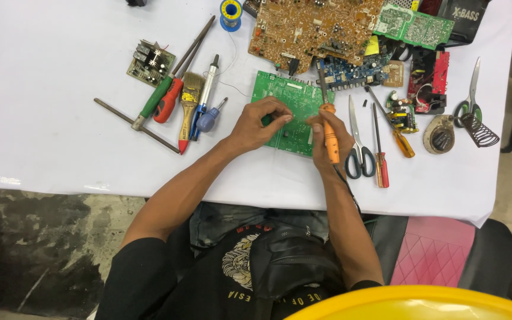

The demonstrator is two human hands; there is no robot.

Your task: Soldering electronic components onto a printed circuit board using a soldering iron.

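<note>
Right hand [326,137] clamped around orange-handled soldering iron [329,131], tip resting on green circuit board [291,109]. Left hand [255,124] pinches something small at the board; can't tell what. Board lies flat on white table [48,136], mid-front, scissors [357,148] just right. Looks light, stiff, fragile: hold by edges. Iron: handle only.

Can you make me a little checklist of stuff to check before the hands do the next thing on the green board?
1. Right hand grips the orange-handled soldering iron: ok.
2. Left hand touches the green circuit board: ok.
3. Board lies flat on the white table: ok.
4. Iron's tip on the right spot: cannot tell.
5. Scissors clear of the hand: ok.
6. Solder spool close by: not ok, far off.
</note>
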